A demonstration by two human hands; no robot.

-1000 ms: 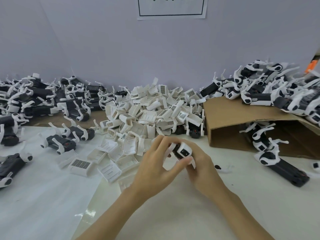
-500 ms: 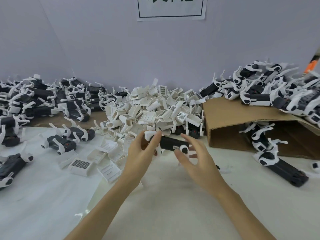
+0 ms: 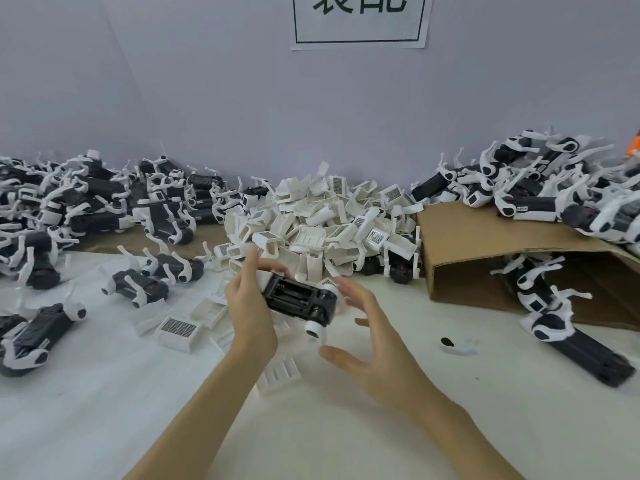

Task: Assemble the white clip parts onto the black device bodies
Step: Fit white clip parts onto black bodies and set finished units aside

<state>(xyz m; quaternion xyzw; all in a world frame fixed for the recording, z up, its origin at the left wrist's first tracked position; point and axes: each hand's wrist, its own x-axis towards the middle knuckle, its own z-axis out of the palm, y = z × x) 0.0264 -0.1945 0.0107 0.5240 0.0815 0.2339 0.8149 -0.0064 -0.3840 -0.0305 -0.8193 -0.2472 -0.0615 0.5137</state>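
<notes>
1. The bench [image 3: 346,427] is bare and white in front of the arms; that near stretch is the open room.
2. Behind the hands, a heap of white clips [image 3: 322,223] runs to the wall. A pile of black devices [image 3: 86,206] crowds the far left, and a cardboard box [image 3: 491,251] lying on its side closes the right, with more devices on top of it and inside.
3. Loose white clips lie on the bench left of and under the left hand.
4. The left hand [image 3: 251,310] grips a black device body [image 3: 299,299] by its left end, fingers curled round it, above the bench.
5. The right hand [image 3: 374,337] is spread, fingers apart, just beside the body's right end with its white round caps, holding nothing.
</notes>
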